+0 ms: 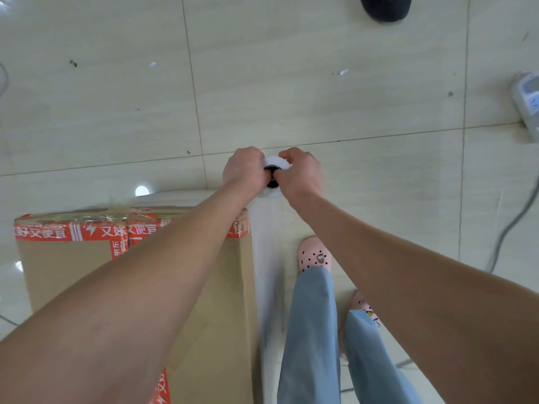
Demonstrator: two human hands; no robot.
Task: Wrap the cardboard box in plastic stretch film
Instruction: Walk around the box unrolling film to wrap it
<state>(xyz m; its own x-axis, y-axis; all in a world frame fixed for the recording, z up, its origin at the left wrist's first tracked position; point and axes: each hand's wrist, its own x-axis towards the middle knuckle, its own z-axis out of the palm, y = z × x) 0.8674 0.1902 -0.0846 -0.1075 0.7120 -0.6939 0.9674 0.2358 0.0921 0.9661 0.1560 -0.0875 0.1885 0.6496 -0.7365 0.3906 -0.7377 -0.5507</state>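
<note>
A tall brown cardboard box [70,275] with red printed tape stands on the tiled floor at lower left, seen from above. Just beyond its far right corner I hold a white roll of stretch film [275,164] upright with both hands. My left hand [245,169] grips the roll's left side and my right hand [300,173] grips its right side; the dark core shows between them. A sheet of clear film [267,243] hangs down from the roll along the box's right face. My forearms cover much of the box top.
My legs in blue trousers and pink clogs [313,255] stand right of the box. A white power strip [528,103] and grey cable [507,228] lie at the right edge. A dark round object [385,7] sits at the top.
</note>
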